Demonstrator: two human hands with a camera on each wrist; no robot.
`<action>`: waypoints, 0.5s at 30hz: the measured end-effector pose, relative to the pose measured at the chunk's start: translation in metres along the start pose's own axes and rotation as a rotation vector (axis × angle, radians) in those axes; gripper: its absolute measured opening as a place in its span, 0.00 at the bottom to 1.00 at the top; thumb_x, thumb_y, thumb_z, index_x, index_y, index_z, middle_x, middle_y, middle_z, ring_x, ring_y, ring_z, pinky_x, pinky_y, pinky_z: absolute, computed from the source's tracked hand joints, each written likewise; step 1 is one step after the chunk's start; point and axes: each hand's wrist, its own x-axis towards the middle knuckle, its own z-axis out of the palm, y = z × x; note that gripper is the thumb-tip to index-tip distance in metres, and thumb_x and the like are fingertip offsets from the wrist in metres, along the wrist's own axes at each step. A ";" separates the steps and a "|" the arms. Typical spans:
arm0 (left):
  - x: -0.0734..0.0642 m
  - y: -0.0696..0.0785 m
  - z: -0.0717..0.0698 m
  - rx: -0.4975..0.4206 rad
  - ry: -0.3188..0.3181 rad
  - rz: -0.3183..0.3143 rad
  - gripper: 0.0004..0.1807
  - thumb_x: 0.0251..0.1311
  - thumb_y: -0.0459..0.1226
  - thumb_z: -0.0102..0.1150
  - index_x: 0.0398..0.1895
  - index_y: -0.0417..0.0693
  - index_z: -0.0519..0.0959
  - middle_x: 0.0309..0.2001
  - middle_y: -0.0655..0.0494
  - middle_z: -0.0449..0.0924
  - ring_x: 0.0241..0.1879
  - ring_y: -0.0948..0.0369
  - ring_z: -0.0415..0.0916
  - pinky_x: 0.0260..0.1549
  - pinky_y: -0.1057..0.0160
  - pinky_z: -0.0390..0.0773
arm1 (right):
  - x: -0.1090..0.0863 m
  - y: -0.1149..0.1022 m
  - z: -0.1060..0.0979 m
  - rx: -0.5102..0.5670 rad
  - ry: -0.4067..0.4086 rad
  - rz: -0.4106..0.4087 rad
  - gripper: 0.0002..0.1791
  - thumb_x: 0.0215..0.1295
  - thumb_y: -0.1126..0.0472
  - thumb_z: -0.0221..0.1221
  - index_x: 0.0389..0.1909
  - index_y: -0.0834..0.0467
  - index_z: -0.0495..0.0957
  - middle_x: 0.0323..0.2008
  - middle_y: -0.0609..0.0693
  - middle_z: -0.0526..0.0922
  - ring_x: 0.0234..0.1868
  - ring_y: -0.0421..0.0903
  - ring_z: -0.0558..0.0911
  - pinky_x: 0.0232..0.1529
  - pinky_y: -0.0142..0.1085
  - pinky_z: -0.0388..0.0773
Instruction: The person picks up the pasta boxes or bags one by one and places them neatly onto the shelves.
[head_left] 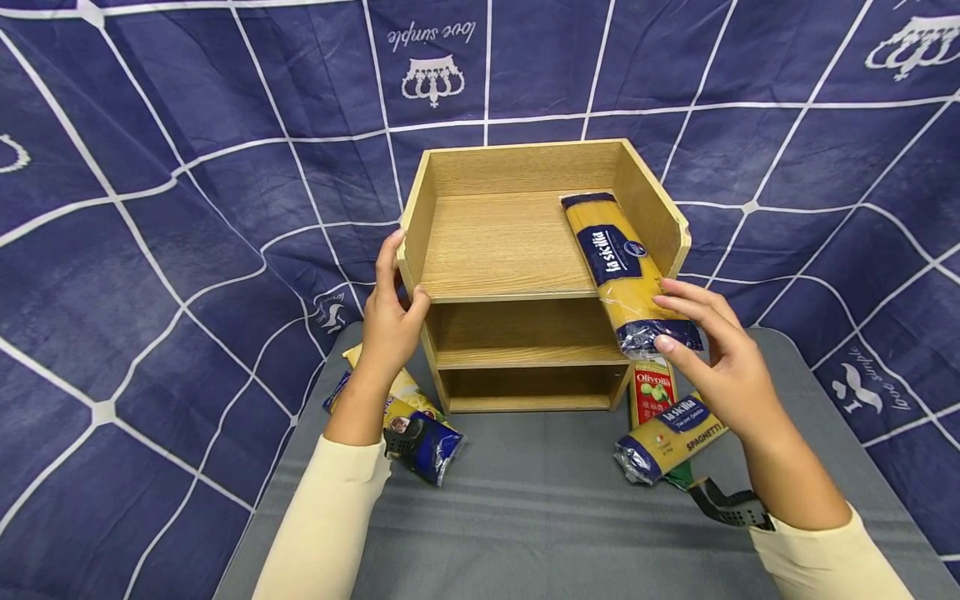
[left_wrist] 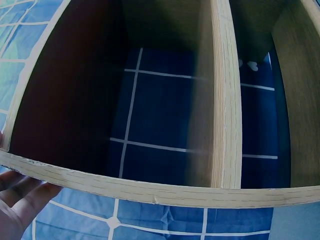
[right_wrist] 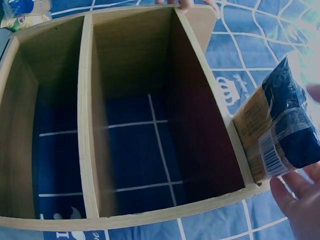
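Note:
A small wooden shelf unit (head_left: 517,287) stands on the grey cloth, with an open-fronted top tray and two compartments below. My left hand (head_left: 393,321) grips the front corner of its left side panel, the thumb on the inner side. A yellow-and-navy spaghetti pack (head_left: 613,265) lies along the right of the top tray, its near end jutting past the front edge. My right hand (head_left: 723,358) holds that near end, thumb on the clear wrapper and fingers along the right edge. In the right wrist view, the pack's barcoded end (right_wrist: 280,135) shows between thumb and fingers.
Another spaghetti pack (head_left: 671,440) lies on the cloth at right, by a red-labelled Olivoilà container (head_left: 651,390). Left of the unit, partly behind my forearm, lie blue-and-yellow food bags (head_left: 431,442). A navy cloth (head_left: 225,108) with white lines hangs behind and at the sides.

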 end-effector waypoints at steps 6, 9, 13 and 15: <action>0.000 -0.001 0.001 -0.009 -0.005 0.001 0.42 0.64 0.33 0.51 0.77 0.78 0.52 0.69 0.52 0.72 0.63 0.51 0.76 0.52 0.41 0.79 | 0.000 0.001 0.000 -0.124 -0.052 -0.069 0.26 0.51 0.76 0.70 0.54 0.63 0.84 0.66 0.59 0.76 0.75 0.52 0.65 0.75 0.31 0.58; 0.000 -0.002 0.001 -0.011 -0.005 -0.001 0.42 0.64 0.33 0.51 0.77 0.79 0.52 0.69 0.51 0.72 0.62 0.50 0.76 0.52 0.39 0.79 | 0.000 0.001 0.000 -0.166 -0.048 -0.090 0.24 0.52 0.74 0.71 0.53 0.61 0.85 0.64 0.58 0.77 0.75 0.53 0.66 0.76 0.32 0.58; 0.000 -0.002 0.001 -0.015 -0.005 0.001 0.42 0.64 0.33 0.51 0.77 0.78 0.52 0.69 0.51 0.72 0.61 0.50 0.76 0.52 0.39 0.78 | 0.002 0.001 0.002 -0.252 -0.048 -0.104 0.23 0.56 0.70 0.71 0.55 0.57 0.85 0.64 0.56 0.78 0.74 0.55 0.67 0.77 0.33 0.57; 0.001 -0.002 0.001 -0.017 -0.007 0.002 0.42 0.64 0.32 0.51 0.77 0.78 0.52 0.70 0.52 0.72 0.62 0.50 0.76 0.52 0.39 0.79 | 0.003 0.001 0.004 -0.288 -0.045 -0.108 0.24 0.57 0.70 0.70 0.56 0.56 0.85 0.65 0.55 0.78 0.74 0.55 0.68 0.77 0.34 0.57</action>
